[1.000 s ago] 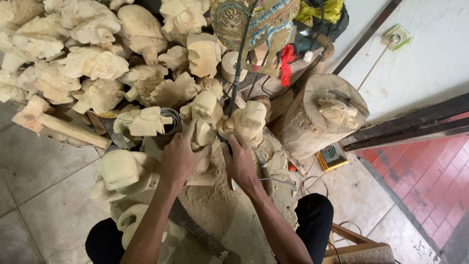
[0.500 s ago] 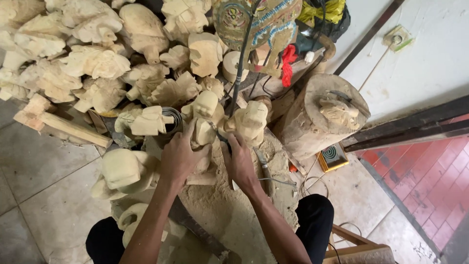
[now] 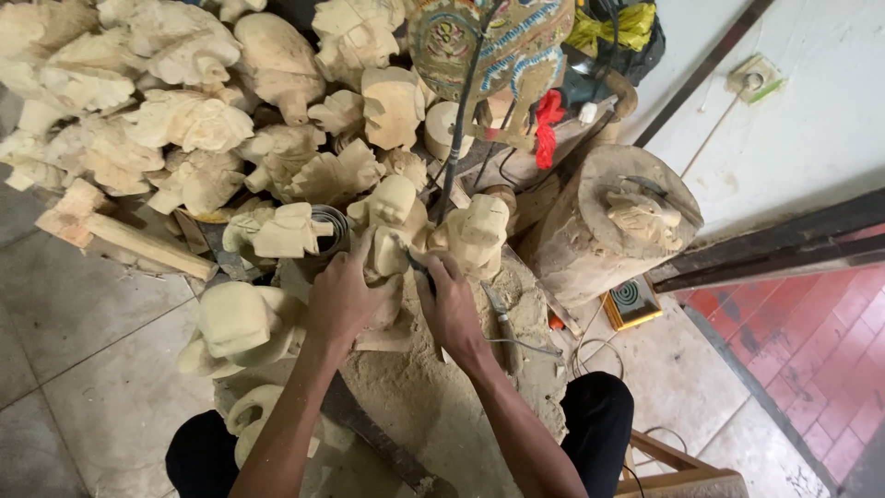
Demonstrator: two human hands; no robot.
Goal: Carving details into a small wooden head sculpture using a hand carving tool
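My left hand (image 3: 346, 295) grips a pale carved wooden figure (image 3: 393, 212) with a rounded head, holding it upright on a sawdust-covered block (image 3: 433, 406). My right hand (image 3: 449, 300) is closed around a small dark carving tool (image 3: 417, 265), its tip pressed against the figure's body. A second unfinished carved figure (image 3: 475, 235) stands just right of my hands. A chisel (image 3: 496, 318) lies on the block beside my right wrist.
A heap of several raw carved wooden heads (image 3: 184, 120) fills the upper left. A wooden stump (image 3: 608, 226) with a carved face on top stands at right. A painted mask (image 3: 489, 46) hangs above. Grey tiled floor (image 3: 74, 369) lies at left, red tiles (image 3: 811, 350) at right.
Both hands have stayed on the figure with only slight shifts. Nothing else has moved.
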